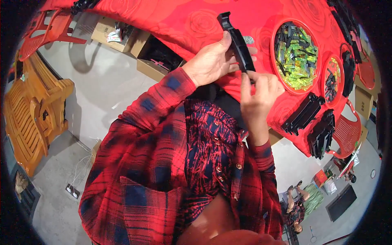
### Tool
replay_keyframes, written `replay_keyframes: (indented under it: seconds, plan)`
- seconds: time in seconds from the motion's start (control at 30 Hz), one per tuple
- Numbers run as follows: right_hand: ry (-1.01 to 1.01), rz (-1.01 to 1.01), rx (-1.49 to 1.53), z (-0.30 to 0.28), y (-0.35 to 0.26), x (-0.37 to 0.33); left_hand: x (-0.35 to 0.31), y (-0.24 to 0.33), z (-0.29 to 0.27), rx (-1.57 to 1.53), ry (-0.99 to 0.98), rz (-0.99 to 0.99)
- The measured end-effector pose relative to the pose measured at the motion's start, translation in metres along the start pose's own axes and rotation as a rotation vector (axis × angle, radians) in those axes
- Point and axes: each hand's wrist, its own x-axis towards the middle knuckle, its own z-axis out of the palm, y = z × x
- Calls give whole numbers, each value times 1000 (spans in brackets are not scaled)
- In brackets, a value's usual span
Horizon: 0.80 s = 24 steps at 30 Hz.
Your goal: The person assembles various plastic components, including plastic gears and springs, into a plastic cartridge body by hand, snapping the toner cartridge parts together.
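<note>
A long, narrow black plastic part (238, 44) with a hooked far end slants over the near edge of the red-clothed table. My left hand (212, 57) grips it along its middle, thumb on the near side and fingertips behind. At the lower end of the part, my right hand (261, 93) pinches with thumb and index finger; whether something small sits in that pinch is hidden. Just right of my hands stands a red basin (274, 61) filled with small yellow-green and black pieces (297, 57).
Beside the basin is a smaller red bowl (341, 87) of small dark pieces. Stacks of black strips (302, 114) lie at the table's right edge. Open cardboard boxes (149, 70) stand below the left edge. Around are a wooden bench (32, 110), red chairs (348, 132) and another person (297, 208).
</note>
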Motion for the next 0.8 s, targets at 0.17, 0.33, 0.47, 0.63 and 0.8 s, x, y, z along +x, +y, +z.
replay_keyframes:
  seconds: [0.17, 0.33, 0.47, 0.63, 0.8]
  plan:
    - [-168, -1, 186, -9, -18, 1, 5, -8, -16, -58, -12, -4]
    - [-138, 89, 179, -10, -10, 5, 1, -9, -20, -4, 87, -85]
    - [-157, 15, 92, -10, -12, 16, -5, -8, -5, -19, 24, -138]
    - [-288, -10, 11, -4, -11, 17, -10, -12, 8, 169, 166, -97]
    - [-311, -8, -4, 5, -7, 15, -7, -14, -4, 188, 148, -109]
